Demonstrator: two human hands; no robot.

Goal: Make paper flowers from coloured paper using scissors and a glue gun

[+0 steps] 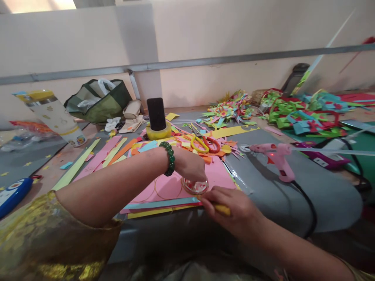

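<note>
My left hand [190,167], with a green bead bracelet [169,158] at the wrist, presses down on a small clear round glass [195,186] that stands on a pink paper sheet [164,187]. Its fingers are curled over the glass. My right hand [231,208] is closed on a yellow pencil [222,209] whose tip meets the rim of the glass. Faint drawn circles show on the pink sheet to the left of the glass. Blue and yellow sheets lie under the pink one.
A pink glue gun [275,154] with its black cord lies to the right. Yellow and red scissors [205,143], paper strips, a tape roll [158,132] holding a phone [156,113], a green bag [98,99] and heaps of folded paper shapes [301,113] crowd the far side.
</note>
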